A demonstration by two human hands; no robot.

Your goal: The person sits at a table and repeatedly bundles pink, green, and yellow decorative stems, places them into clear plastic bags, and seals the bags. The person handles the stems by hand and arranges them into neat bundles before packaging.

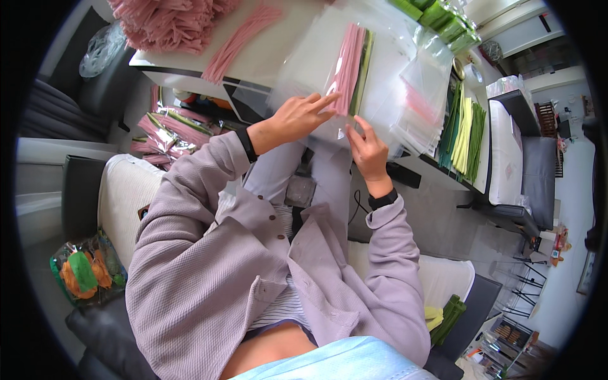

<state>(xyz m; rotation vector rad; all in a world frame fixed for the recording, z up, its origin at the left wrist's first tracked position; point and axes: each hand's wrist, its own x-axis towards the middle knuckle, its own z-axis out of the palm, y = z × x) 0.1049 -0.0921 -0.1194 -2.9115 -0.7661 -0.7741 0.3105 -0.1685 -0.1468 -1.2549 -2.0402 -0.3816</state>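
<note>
A clear plastic bag (372, 40) lies on the white table, holding a bundle of pink chenille stems (349, 66) with a thin strip of green stems (365, 71) along its right side. My left hand (304, 116) reaches over the bundle's near end, fingers spread and fingertips on the plastic there. Just right of that end is my right hand (368, 149), thumb and index finger apart at the bag's lower edge. Whether it pinches the thin film cannot be made out. More clear bags (418, 114) are layered to the right.
A large heap of pink stems (166, 23) and a loose bundle (240, 40) occupy the table's left. Green packs (439, 21) stand at the far right, above yellow stems (463, 128) and a tape roll (472, 75). Filled bags (173, 130) are piled below the table's left edge.
</note>
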